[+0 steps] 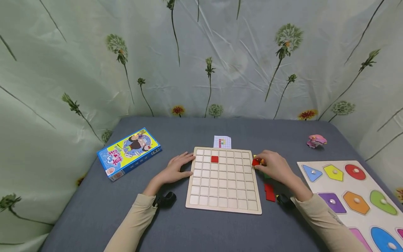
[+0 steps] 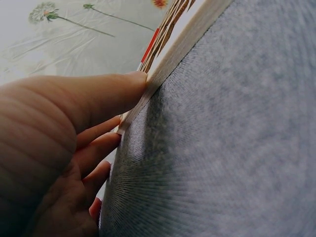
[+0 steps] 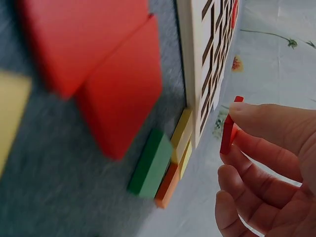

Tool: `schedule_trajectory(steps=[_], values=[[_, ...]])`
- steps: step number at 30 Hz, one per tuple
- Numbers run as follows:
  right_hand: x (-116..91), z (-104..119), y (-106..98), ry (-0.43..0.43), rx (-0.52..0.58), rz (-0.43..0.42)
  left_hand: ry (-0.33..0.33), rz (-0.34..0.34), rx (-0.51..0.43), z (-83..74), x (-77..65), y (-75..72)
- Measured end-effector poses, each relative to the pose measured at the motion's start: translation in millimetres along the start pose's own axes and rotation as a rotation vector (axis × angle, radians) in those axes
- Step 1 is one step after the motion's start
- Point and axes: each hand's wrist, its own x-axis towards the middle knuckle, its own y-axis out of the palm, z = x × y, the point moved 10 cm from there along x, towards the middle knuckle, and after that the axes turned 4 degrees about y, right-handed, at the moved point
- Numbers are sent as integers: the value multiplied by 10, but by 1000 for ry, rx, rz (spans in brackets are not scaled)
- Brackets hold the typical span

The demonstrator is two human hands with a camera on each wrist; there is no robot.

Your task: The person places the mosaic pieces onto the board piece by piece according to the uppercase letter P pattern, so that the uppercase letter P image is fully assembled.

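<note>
Toward two o'clock of the grid board (image 1: 231, 183), the right hand (image 1: 275, 167) pinches a red tile (image 3: 227, 132) between thumb and fingers, just beside the edge. Toward nine to ten o'clock, the left hand (image 1: 174, 169), thumb spread wide from fairly straight fingers, touches the opposite edge. Another red square (image 1: 214, 159) sits in a cell near eleven; loose red tiles (image 1: 269, 192) lie off the board past three, and a printed card (image 1: 228, 144) at twelve.
</note>
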Motion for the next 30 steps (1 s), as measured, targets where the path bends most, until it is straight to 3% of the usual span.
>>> schedule_trajectory(steps=[11,30], values=[[79,191,29,-44,10,-11,6,2,1,-7,17,10],[277,519,231,-52,51,91,5,-8,-3,-27,-1,-34]])
